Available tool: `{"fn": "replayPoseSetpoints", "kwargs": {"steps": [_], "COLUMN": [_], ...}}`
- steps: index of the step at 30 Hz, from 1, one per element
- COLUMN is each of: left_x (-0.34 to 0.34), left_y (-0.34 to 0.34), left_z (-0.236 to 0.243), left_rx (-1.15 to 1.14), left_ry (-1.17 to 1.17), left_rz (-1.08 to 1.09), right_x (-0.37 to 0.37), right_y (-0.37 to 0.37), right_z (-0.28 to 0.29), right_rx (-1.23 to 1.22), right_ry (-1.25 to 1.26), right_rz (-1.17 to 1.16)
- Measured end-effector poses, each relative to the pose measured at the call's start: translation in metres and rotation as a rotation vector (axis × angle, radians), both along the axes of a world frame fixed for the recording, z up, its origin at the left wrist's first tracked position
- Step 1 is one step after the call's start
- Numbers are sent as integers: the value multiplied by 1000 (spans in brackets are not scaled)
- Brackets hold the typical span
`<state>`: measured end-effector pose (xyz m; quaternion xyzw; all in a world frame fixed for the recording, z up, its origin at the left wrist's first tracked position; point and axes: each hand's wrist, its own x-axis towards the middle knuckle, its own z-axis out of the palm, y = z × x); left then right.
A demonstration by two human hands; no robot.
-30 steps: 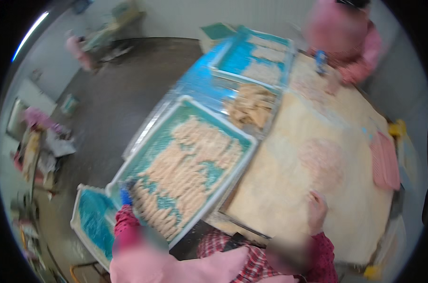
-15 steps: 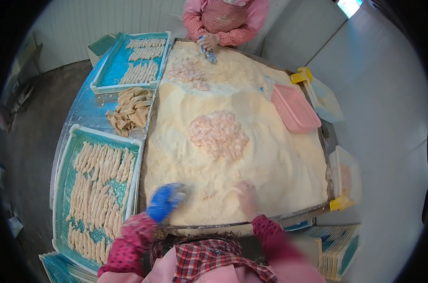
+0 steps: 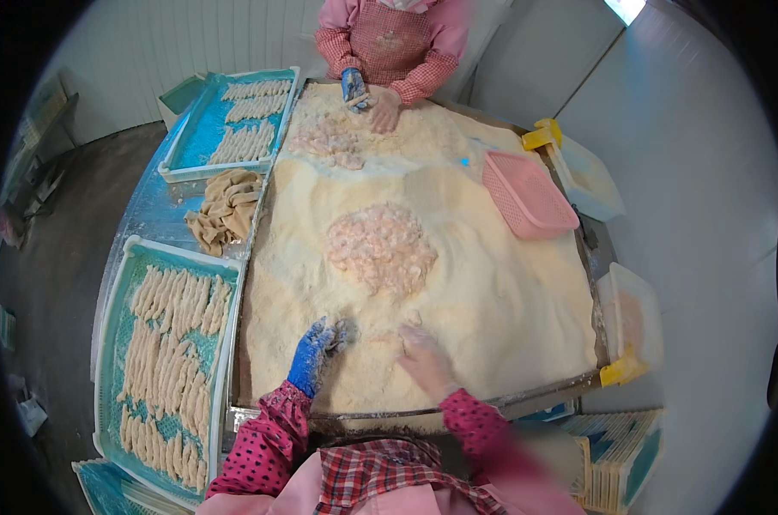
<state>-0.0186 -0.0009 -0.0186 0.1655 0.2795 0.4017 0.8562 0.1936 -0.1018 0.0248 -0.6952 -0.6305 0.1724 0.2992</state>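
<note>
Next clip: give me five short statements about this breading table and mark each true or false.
1. The left hand wears a blue glove. True.
2. The right hand holds the pink basket. False: it rests bare in the breadcrumbs; the basket lies apart at the far right.
3. A pile of pale pink raw pieces sits mid-table. True.
4. The near-left tray is empty. False: it holds rows of breaded strips.
5. A co-worker's hands work at the far edge. True.
</note>
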Motion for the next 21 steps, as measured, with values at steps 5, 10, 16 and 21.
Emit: {"fn": "replayPoseSetpoints", "kwargs": {"steps": [5, 10, 16, 21], "left_x": [9, 26, 50, 125], "left_y": [-20, -44, -64, -75], "left_z": [-11, -7, -72, 43], "left_rx": [-58, -134, 381, 535], "left_ry": [-157, -422, 19, -566], "left_rz": [90, 65, -117, 786], "right_x": [-10, -73, -66, -73], "right_y": [19, -3, 18, 24], "right_z": [-26, 9, 57, 40], "right_rx": [-71, 47, 314, 264], "right_ry": [414, 187, 115, -167], "right_rz": [-155, 45, -58, 288]}}
